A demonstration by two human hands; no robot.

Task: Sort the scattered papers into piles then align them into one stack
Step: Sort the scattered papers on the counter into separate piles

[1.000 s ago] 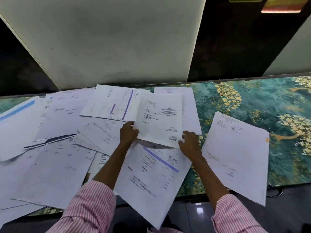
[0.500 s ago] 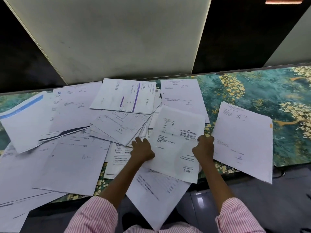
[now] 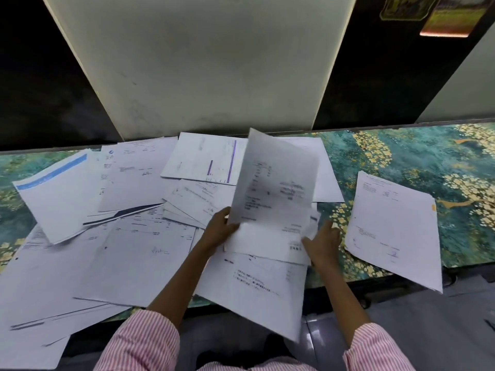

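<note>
A person in pink-striped sleeves [image 3: 139, 341] sorts paperwork at a desk [image 3: 417, 156] covered in a green floral pattern. Nearest the camera, one page [image 3: 254, 293] overhangs the desk's front edge. Just beyond it, the left hand [image 3: 218, 228] pinches the left edge of a printed sheet [image 3: 273, 188]. The right hand [image 3: 322, 242] lies at the sheet's lower right corner, and blur hides whether it is gripping. Half a second ago this sheet lay low over the heap; now its far half stands tilted up, apparently pulled free for a pile. A separate set of pages [image 3: 393, 231] lies apart to the right, a likely destination. The scattered papers [image 3: 139, 250] fill the left and centre, among them a blue-banded sheet [image 3: 51, 180] and a purple-barred sheet [image 3: 214, 159]. No print is legible. A white panel [image 3: 201, 62] stands behind.
</note>
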